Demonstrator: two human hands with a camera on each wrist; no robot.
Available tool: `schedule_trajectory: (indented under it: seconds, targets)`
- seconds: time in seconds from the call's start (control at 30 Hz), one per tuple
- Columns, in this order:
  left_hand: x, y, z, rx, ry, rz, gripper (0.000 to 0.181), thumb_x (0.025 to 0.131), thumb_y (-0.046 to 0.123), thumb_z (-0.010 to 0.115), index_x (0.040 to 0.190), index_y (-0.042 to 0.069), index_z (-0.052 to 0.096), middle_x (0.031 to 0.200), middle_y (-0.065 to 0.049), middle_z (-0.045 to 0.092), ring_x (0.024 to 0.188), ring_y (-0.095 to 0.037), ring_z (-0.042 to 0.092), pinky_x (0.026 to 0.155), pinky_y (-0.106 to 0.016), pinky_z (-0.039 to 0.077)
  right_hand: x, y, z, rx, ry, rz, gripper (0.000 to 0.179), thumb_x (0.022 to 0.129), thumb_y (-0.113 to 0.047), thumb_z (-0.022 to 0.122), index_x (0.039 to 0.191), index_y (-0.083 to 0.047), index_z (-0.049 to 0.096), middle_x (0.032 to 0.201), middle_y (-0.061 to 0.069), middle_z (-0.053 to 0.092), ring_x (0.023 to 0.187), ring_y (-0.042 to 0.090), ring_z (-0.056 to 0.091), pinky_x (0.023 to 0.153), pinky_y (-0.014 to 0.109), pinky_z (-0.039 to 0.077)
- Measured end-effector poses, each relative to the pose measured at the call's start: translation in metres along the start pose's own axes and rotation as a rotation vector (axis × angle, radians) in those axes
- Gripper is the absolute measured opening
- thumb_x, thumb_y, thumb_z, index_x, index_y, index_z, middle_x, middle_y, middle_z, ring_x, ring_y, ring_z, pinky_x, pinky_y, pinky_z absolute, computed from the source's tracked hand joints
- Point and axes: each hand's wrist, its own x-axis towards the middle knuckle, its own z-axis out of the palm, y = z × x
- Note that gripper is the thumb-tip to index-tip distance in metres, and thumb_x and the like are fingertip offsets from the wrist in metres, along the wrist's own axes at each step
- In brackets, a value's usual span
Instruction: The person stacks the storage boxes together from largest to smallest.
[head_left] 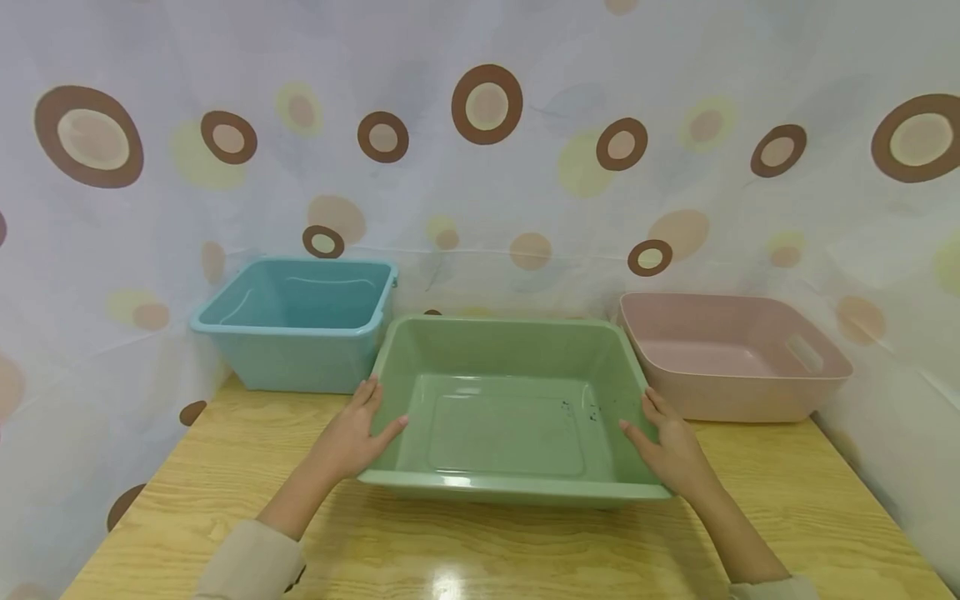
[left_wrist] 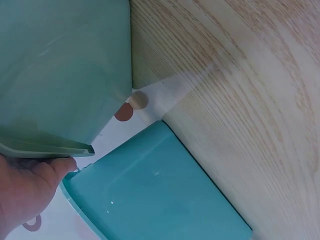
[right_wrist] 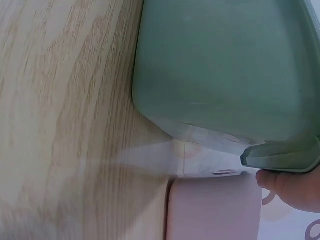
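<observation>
A rectangular green plastic basin (head_left: 506, 433) with a wide rim is in the middle of the head view, between both hands. My left hand (head_left: 351, 440) grips its left rim, thumb over the inner side. On the opposite rim my right hand (head_left: 672, 450) holds on in the same way, its thumb also reaching inside. A few small dark marks show on the basin's floor. In the left wrist view, fingers (left_wrist: 60, 167) tuck beneath the basin's lip. The right wrist view has fingertips (right_wrist: 267, 179) under the lip on that side.
A light blue bin (head_left: 292, 358) stands at the back left of the wooden table (head_left: 480, 550), close to the left hand. At the back right sits a pink basket (head_left: 742, 398) with a handle slot. Behind them hangs a white cloth (head_left: 420, 50) patterned with circles.
</observation>
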Motion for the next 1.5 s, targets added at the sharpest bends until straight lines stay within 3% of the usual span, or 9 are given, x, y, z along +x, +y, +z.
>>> schedule_trajectory:
  seconds: [0.2,0.33,0.43,0.57,0.77,0.9,1.07,1.3,1.5]
  targets:
    - [0.0,0.0,-0.002,0.063,-0.006,0.012,0.072,0.092,0.039,0.049,0.135,-0.015,0.028,0.146,-0.028,0.02,0.135,-0.043,0.02,0.105,-0.054,0.028,-0.001,0.005,0.002,0.118,0.113,0.055,0.052,0.094,-0.023,0.049,0.128,0.015,0.04,0.138,0.028,0.037,0.127,0.047,0.032,0.1,0.055,0.032]
    - [0.001,0.002,-0.003,0.099,-0.002,0.014,0.07,0.092,0.037,0.049,0.135,-0.015,0.029,0.145,-0.029,0.021,0.135,-0.045,0.019,0.106,-0.054,0.026,-0.004,0.008,0.003,0.15,0.175,0.085,0.045,0.095,-0.022,0.047,0.127,0.011,0.046,0.134,0.025,0.044,0.123,0.043,0.041,0.089,0.012,0.044]
    - [0.001,0.003,-0.003,0.131,0.044,0.047,0.066,0.091,0.035,0.052,0.133,-0.014,0.035,0.141,-0.031,0.029,0.132,-0.046,0.025,0.105,-0.054,0.028,-0.006,0.01,0.002,0.179,0.23,0.13,0.04,0.095,-0.021,0.047,0.123,0.007,0.053,0.128,0.024,0.052,0.105,0.007,0.059,0.072,-0.007,0.031]
    - [0.002,0.005,-0.003,0.192,0.129,0.112,0.058,0.089,0.031,0.057,0.126,-0.012,0.046,0.131,-0.031,0.044,0.123,-0.046,0.04,0.1,-0.052,0.036,-0.009,0.014,-0.003,0.218,0.251,0.19,0.037,0.094,-0.023,0.049,0.118,0.003,0.059,0.122,0.025,0.055,0.078,-0.025,0.043,0.063,0.005,0.044]
    - [0.002,0.011,-0.003,0.257,0.192,0.152,0.048,0.086,0.028,0.061,0.117,-0.009,0.054,0.119,-0.026,0.055,0.113,-0.039,0.051,0.092,-0.048,0.044,-0.014,0.019,-0.008,0.196,0.268,0.178,0.032,0.093,-0.021,0.052,0.112,0.003,0.063,0.115,0.026,0.06,0.08,0.011,0.067,0.06,0.013,0.047]
    - [0.0,0.018,-0.001,0.268,0.205,0.156,0.046,0.085,0.027,0.063,0.114,-0.008,0.057,0.117,-0.026,0.056,0.112,-0.039,0.052,0.092,-0.048,0.045,-0.018,0.023,-0.01,0.149,0.29,0.145,0.03,0.093,-0.02,0.052,0.109,0.003,0.064,0.11,0.025,0.062,0.092,0.039,0.063,0.064,0.01,0.044]
    - [0.001,0.036,0.002,0.243,0.186,0.164,0.046,0.085,0.029,0.063,0.114,-0.007,0.058,0.118,-0.024,0.056,0.114,-0.039,0.051,0.094,-0.047,0.044,-0.022,0.031,-0.015,0.112,0.295,0.131,0.032,0.093,-0.02,0.051,0.11,0.004,0.063,0.11,0.026,0.062,0.095,0.043,0.06,0.066,0.009,0.043]
    - [0.005,0.059,0.01,0.135,0.135,0.159,0.049,0.087,0.028,0.06,0.121,-0.006,0.054,0.128,-0.025,0.05,0.121,-0.04,0.045,0.101,-0.048,0.037,-0.028,0.041,-0.021,0.124,0.246,0.188,0.038,0.094,-0.025,0.049,0.116,0.004,0.059,0.117,0.03,0.056,0.099,0.048,0.057,0.075,0.043,0.053]
    - [0.008,0.072,0.017,0.121,0.131,0.166,0.048,0.087,0.03,0.059,0.121,-0.005,0.055,0.128,-0.024,0.051,0.121,-0.039,0.046,0.1,-0.048,0.038,-0.034,0.046,-0.028,0.102,0.249,0.211,0.039,0.095,-0.026,0.047,0.118,0.003,0.058,0.12,0.03,0.054,0.101,0.05,0.055,0.077,0.049,0.051]
